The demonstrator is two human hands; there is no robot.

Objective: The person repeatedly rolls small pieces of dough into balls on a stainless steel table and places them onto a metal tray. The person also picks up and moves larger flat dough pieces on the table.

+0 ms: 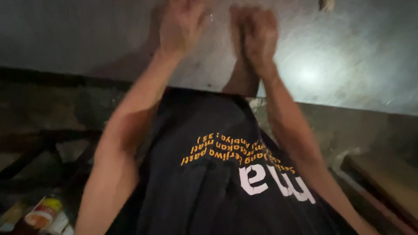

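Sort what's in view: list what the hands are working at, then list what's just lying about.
In hand:
- left hand, fingers curled, over the metal worktop
- right hand, closed in a fist over the same worktop; whether it holds anything cannot be told

Lying about:
- packets and a jar low at the left
- small pale object at the worktop's far edge

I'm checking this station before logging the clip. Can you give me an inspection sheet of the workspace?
Surface: grey metal worktop, scuffed, with a bright glare patch.
Job's things: nothing seen in either hand; the picture is blurred.
Clutter: small pale scrap at the far edge.
Grips: left hand and right hand curled, over the worktop; hold unclear.
Cables: nothing seen.
Surroundings: dark printed shirt; packets low on the left; wooden bench on the right.
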